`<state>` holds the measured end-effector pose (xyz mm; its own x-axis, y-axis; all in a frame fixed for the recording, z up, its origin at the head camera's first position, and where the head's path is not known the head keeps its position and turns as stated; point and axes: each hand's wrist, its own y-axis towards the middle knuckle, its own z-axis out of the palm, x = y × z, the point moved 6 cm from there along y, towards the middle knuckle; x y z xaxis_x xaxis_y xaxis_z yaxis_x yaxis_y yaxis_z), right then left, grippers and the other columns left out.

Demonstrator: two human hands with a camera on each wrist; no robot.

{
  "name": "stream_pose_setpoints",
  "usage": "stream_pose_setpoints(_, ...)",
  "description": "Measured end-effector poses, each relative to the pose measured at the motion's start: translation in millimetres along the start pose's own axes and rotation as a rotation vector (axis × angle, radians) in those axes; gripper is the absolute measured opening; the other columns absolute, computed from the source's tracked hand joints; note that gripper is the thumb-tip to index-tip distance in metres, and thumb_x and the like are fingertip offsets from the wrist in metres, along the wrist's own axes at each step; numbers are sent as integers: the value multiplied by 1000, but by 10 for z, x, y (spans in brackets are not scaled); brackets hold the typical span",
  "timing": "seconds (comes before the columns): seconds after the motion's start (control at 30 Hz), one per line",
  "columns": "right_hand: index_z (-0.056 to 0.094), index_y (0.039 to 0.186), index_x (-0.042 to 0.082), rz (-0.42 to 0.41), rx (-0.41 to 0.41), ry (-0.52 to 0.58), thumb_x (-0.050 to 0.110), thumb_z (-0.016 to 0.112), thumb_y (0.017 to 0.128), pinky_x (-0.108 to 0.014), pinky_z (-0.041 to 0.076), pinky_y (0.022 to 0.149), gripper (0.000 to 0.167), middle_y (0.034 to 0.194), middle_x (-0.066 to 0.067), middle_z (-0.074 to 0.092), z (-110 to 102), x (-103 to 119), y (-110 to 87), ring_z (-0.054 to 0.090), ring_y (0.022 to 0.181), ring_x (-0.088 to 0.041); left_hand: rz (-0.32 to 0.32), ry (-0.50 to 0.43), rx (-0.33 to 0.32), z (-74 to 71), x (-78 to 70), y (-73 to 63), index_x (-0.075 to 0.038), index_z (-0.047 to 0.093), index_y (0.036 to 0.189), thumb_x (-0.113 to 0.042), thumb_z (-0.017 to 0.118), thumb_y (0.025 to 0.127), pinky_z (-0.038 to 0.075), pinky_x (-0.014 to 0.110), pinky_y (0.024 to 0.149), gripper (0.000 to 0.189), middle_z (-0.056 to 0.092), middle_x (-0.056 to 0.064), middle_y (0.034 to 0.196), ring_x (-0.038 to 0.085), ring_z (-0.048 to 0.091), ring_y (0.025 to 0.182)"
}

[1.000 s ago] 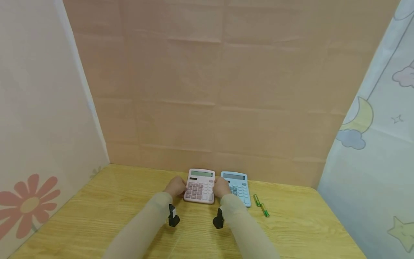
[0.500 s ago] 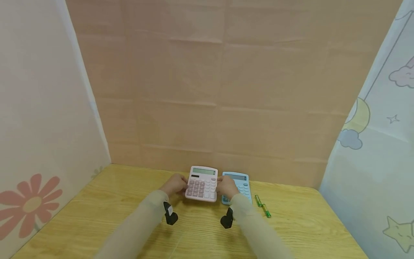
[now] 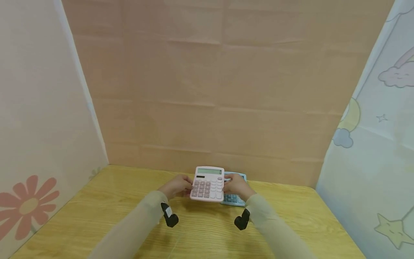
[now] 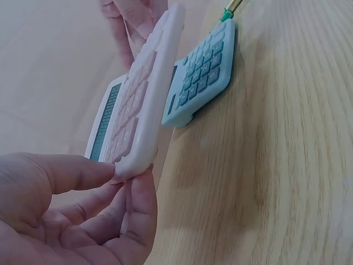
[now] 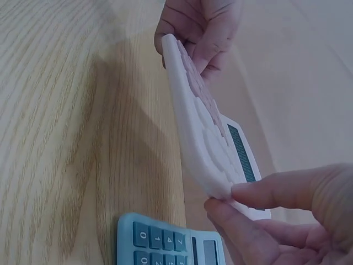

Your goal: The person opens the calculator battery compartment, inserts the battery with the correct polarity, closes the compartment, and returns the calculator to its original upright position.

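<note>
Pinching hands: left hand point(image 3: 177, 185) and right hand point(image 3: 238, 186), grip closed on opposite edges
Pink calculator point(image 3: 208, 184): held above the tabletop point(image 3: 307, 219)
Blue calculator point(image 4: 203, 74): lying there, partly hidden

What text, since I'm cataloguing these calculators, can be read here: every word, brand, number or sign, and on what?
"0": display, pink calculator
"0": key, blue calculator
"1": key, blue calculator
"4": key, blue calculator
"7": key, blue calculator
Other key marks on both: too small, blurred or cut off.
Battery, white wrist label: nothing legible.
</note>
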<state>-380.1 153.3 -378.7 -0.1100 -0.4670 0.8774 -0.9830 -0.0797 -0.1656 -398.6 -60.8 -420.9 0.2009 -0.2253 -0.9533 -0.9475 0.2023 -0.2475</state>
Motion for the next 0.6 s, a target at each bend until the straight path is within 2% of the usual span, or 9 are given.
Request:
stream_pose_setpoints(0.13,35,143,-9,28,24,27,-9,62,85,-42,59,80,64,106,-25,64,-34,-33,-3,68,77,-20,7,-26,20,44,-12,-6,4,55,99,7,56,88,54,25,58,11,60,10,83,17,59,68)
stream_pose_setpoints(0.23,30,146,-7,42,29,69,-1,56,92,-43,59,79,60,100,-24,65,-46,-54,19,65,70,-18,7,-35,30,54,-26,-16,4,55,99,6,56,89,54,25,57,11,61,9,82,16,59,67)
stream_pose_setpoints(0.4,33,145,-3,52,6,97,14,46,102,-44,60,76,48,97,-24,63,-85,-80,54,62,65,-17,6,-27,32,70,-40,-46,4,55,99,6,57,89,56,27,61,11,61,10,84,17,60,69)
stream_pose_setpoints(0.6,39,138,-6,48,-6,94,20,44,103,-35,60,64,44,91,-18,58,-97,-123,101,56,63,-15,-3,-27,29,97,-33,-57,4,54,100,5,58,89,57,27,62,12,61,10,85,17,60,70)
